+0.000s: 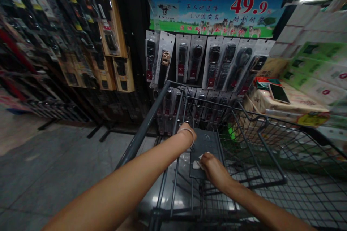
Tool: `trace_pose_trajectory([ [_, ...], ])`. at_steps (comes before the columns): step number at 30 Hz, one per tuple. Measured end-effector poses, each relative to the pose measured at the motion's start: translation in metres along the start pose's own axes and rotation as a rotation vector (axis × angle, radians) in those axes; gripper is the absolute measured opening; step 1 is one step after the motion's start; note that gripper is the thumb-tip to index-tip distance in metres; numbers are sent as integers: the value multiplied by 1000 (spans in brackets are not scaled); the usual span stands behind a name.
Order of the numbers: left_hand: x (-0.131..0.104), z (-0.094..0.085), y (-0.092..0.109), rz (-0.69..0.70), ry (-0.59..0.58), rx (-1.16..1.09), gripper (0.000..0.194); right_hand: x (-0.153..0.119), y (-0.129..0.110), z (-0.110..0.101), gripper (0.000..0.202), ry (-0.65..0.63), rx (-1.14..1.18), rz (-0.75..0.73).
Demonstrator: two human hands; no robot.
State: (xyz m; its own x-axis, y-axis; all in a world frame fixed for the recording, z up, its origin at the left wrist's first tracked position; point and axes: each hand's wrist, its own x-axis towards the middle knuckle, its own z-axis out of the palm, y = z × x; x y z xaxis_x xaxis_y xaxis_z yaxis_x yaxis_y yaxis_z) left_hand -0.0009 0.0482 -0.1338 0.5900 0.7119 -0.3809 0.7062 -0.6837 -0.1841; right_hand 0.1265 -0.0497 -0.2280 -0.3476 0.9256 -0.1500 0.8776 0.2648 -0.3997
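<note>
My right hand (213,168) is closed on a white cloth or tissue (197,165) and rests on the grey seat panel (207,144) of a shopping cart. Farther forward, my left hand (187,129), with a bracelet at its wrist, is at the cart's wire bars beside the panel's far end; its fingers are mostly hidden. The cart's grey handle bar (143,126) runs to the left of both hands.
Packaged belts (183,57) hang beneath a blue and green price sign (217,12). More belts and wooden-framed boxes (123,74) stand left. A phone (279,93) lies on stacked goods at right, beyond the cart's wire basket (306,155).
</note>
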Motion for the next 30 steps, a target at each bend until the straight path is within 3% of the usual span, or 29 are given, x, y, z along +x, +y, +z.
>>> trace_pose_trajectory([
  [6,2,4,0,-22,-12,-7,26,-17,-28,23,23,-4,183,-61],
  [12,0,2,2,-25,-26,3,27,-34,-28,42,18,-25,229,16],
  [18,-5,-6,4,1,-80,58,27,-41,-24,29,18,-115,313,18],
  [23,-6,-8,4,18,-97,61,25,-30,-22,8,14,12,299,166],
  [27,-5,-4,3,-11,-47,21,28,-28,-27,18,16,-25,486,45],
  [30,-4,-2,3,-30,-24,2,29,-33,-32,28,18,-45,481,-42],
])
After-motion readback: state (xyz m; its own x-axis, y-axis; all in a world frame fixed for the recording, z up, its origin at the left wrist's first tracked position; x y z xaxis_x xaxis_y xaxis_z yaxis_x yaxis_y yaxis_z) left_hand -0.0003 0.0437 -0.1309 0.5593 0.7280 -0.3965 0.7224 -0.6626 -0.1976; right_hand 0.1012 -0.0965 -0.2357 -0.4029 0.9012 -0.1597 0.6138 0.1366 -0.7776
